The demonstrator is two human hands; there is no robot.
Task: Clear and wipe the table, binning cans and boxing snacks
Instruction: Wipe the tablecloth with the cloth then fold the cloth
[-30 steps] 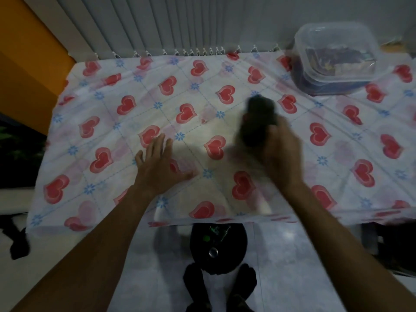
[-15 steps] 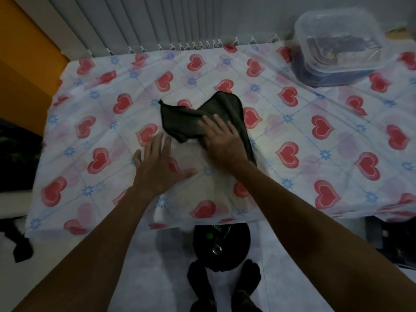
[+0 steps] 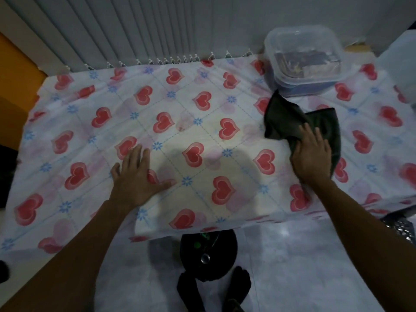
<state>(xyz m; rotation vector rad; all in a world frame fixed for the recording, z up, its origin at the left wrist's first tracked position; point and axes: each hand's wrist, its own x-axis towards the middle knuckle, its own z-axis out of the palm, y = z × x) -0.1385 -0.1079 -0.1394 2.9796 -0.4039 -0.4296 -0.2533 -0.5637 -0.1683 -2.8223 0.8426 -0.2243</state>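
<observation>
A table (image 3: 94, 140) covered in a white cloth with red hearts fills the view. My right hand (image 3: 311, 154) presses flat on a dark green wiping cloth (image 3: 286, 118) at the table's right side, fingers spread over it. My left hand (image 3: 137, 176) lies flat and open on the tablecloth near the front edge, holding it down. A clear lidded plastic box (image 3: 302, 61) with snack packets inside stands at the back right, just beyond the cloth. Below the table's front edge a black bin (image 3: 208, 253) holds cans.
Grey vertical blinds (image 3: 135, 30) hang behind the table. An orange wall (image 3: 15, 70) is at the left. My feet in dark socks (image 3: 213, 291) stand on a pale tiled floor beside the bin. A dark object (image 3: 403, 224) sits low at the right.
My right hand has swept the wiping cloth from the table's middle over to the right, near the plastic box. My left hand has stayed flat in place.
</observation>
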